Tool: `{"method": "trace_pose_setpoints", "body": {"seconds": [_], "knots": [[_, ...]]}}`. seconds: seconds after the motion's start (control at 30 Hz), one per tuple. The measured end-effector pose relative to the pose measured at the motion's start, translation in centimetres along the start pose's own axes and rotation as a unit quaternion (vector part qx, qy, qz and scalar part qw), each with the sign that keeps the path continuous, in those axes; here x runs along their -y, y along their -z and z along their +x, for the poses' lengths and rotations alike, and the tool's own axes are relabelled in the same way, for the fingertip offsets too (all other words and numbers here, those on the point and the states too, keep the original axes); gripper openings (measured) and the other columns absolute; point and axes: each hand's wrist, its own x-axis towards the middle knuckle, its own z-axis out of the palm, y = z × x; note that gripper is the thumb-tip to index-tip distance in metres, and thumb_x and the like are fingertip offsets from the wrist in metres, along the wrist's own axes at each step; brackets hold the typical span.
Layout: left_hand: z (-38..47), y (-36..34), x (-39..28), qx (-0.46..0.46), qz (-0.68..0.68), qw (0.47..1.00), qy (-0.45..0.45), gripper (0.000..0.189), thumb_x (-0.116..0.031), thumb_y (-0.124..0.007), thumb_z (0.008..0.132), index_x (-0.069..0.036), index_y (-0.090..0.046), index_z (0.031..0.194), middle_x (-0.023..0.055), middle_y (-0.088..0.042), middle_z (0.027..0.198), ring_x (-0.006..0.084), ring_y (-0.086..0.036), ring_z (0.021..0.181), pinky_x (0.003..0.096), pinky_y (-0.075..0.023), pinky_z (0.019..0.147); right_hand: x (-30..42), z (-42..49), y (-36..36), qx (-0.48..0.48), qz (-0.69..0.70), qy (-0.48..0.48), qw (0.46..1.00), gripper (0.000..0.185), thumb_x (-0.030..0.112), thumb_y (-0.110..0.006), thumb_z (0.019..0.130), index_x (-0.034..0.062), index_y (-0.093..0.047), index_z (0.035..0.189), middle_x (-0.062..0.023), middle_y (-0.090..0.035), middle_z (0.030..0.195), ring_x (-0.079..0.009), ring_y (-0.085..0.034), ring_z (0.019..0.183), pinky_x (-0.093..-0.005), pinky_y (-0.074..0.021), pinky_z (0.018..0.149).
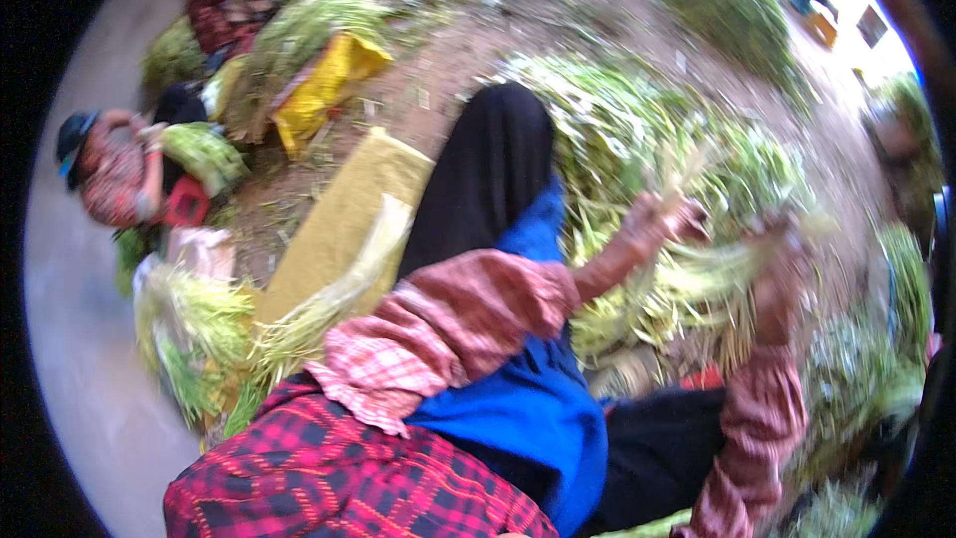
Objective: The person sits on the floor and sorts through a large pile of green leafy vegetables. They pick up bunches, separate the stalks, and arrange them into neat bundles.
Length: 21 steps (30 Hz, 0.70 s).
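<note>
A small bunch of pale stalks [676, 172] sticks up from my left hand [657, 220], whose fingers are closed around it. My right hand [780, 250] is further right and blurred by motion. Light-green stalks [717, 261] stretch leftward from it toward my left hand, and its fingers appear wrapped around them, though the blur hides the exact grip. Beneath and beyond both hands spreads a large heap of long green leafy stalks [627, 112]. Pink checked sleeves cover both my forearms.
By my left leg, a bundle of pale stalks [366, 276] lies on a yellow woven sack [328, 224]. A seated person [116, 164] is at left, near a bright yellow sack [328, 90]. More green heaps [728, 22] stand at the upper right. Scraps litter the dirt floor [426, 82].
</note>
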Motion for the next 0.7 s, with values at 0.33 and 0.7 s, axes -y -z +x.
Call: {"method": "trace_pose_setpoints", "body": {"seconds": [0.33, 0.7], "knots": [[1.7, 3.7, -5.5, -0.165, -0.033, 0.983, -0.071, 0.029, -0.032, -0.06, 0.084, -0.005, -0.055, 0.076, -0.0032, -0.044, 0.052, 0.0062, -0.04, 0.043, 0.0262, -0.0298, 0.038, 4.6, -0.1, 10.6, -0.14, -0.116, 0.138, 0.974, 0.039, 0.03, -0.046, 0.091, 0.0056, -0.046, 0.121, -0.0044, -0.056, 0.099, -0.0107, -0.05, 0.077, -0.0255, -0.042, 0.066], [1.5, 0.2, -2.8, -0.061, -0.032, 0.996, 0.051, 0.022, -0.021, -0.064, 0.081, -0.002, -0.059, 0.092, -0.0046, -0.047, 0.056, 0.006, -0.046, 0.049, 0.0209, -0.0351, 0.043, 4.2, -2.3, -1.7, -0.054, -0.057, -0.078, 0.994, 0.026, 0.026, -0.06, 0.084, 0.0099, -0.06, 0.104, 0.0096, -0.049, 0.07, -0.0009, -0.036, 0.054, -0.0164, -0.0266, 0.048]]}}
